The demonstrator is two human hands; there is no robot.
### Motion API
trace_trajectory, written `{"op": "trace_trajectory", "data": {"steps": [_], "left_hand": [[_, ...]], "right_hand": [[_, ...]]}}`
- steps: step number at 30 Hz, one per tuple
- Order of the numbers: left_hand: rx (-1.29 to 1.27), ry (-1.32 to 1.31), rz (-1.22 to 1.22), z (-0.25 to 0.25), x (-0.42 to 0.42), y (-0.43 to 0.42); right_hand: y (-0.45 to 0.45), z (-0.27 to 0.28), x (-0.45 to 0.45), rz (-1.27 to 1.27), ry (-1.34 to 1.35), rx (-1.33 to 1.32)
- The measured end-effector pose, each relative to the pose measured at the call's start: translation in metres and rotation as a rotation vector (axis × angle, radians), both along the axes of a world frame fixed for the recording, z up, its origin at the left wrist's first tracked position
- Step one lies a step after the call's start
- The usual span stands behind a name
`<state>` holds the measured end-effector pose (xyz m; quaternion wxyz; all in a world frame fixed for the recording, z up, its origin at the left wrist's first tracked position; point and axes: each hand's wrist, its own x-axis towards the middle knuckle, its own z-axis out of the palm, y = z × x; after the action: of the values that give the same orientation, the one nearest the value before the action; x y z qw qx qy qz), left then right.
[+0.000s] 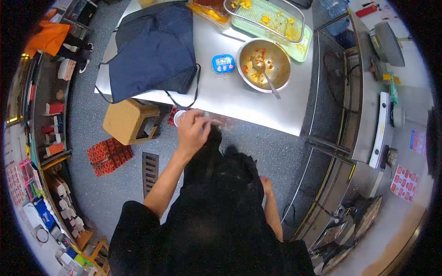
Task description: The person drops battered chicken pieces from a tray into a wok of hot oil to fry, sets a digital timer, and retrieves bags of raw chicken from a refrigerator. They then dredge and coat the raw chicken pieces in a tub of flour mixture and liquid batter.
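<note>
My left hand is just in front of the steel table's edge, its fingers bent and drawn together. A small white round thing, like a cup or lid, shows at the hand's outer side, partly covered by it. Whether the fingers grip it is unclear. Clear plastic with reddish contents lies beyond the fingertips, blurred. Low beside my body hangs my right hand, mostly behind dark clothing, its fingers hidden. Nearest on the table is a dark blue apron, its straps hanging over the edge.
On the steel table stand a metal bowl with a spoon, a blue timer and a wire basket. A woven stool and red patterned boxes occupy the floor. A person in orange stands far left.
</note>
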<state>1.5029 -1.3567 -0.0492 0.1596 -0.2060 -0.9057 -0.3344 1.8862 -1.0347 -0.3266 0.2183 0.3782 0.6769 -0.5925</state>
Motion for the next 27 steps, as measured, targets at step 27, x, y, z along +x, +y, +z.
{"op": "trace_trajectory", "data": {"steps": [27], "left_hand": [[0.433, -0.094, 0.977, 0.039, 0.579, -0.216]], "right_hand": [[-0.116, -0.007, 0.032, 1.345, 0.254, 0.435]]}}
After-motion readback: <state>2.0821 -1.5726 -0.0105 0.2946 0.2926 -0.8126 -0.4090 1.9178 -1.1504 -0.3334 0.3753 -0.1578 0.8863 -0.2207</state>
